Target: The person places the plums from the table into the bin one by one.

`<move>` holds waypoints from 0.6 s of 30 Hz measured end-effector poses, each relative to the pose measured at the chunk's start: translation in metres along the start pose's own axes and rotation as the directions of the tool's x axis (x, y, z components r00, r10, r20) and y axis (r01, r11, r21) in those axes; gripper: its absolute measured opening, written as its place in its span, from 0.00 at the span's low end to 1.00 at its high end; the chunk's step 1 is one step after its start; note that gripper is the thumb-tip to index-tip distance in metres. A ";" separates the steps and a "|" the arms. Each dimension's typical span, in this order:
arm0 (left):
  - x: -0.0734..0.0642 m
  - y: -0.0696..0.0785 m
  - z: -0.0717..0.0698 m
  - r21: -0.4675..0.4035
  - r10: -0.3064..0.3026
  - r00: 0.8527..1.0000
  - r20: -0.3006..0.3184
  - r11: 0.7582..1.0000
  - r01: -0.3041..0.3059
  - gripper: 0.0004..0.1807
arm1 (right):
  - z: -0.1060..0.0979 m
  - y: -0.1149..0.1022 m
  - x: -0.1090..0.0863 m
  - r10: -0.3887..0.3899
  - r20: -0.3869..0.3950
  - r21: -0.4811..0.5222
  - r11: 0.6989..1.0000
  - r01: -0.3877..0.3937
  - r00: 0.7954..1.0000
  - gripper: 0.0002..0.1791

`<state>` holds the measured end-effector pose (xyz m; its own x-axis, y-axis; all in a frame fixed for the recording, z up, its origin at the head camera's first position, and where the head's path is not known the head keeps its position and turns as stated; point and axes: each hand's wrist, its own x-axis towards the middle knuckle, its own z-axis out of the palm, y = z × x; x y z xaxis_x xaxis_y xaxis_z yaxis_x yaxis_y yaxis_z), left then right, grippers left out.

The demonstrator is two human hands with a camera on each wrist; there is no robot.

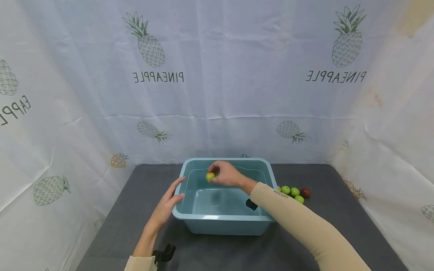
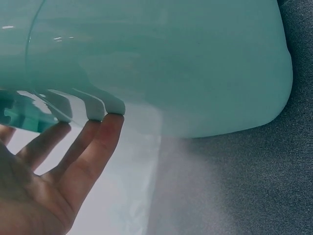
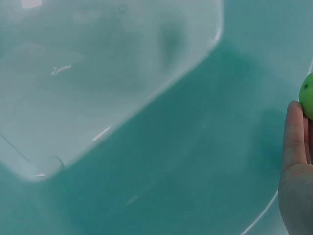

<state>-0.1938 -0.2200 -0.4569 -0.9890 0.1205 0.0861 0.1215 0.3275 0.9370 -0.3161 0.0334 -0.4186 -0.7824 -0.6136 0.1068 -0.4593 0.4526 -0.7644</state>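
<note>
A light blue plastic basin stands on the dark tabletop. Over its inside, toward the back left, my right hand pinches a small green apple between thumb and fingers. That apple shows at the edge of the right wrist view, above the smooth basin floor. At the basin's left side, my left hand touches the rim with thumb and fingertips. Seen from the left wrist, its extended fingers rest their tips against the basin wall.
Right of the basin lie several green apples and a dark red apple, partly behind my right sleeve. A white curtain with pineapple prints hangs around the back and sides of the dark table.
</note>
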 end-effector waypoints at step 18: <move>0.000 -0.001 -0.001 -0.007 0.003 1.000 -0.002 1.000 -0.003 0.29 | -0.018 -0.017 -0.007 0.009 -0.024 0.002 1.000 -0.009 1.000 0.16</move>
<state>-0.1939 -0.2209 -0.4574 -0.9888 0.1196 0.0894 0.1237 0.3205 0.9391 -0.3100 0.0417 -0.3952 -0.7962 -0.5940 0.1153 -0.4516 0.4565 -0.7666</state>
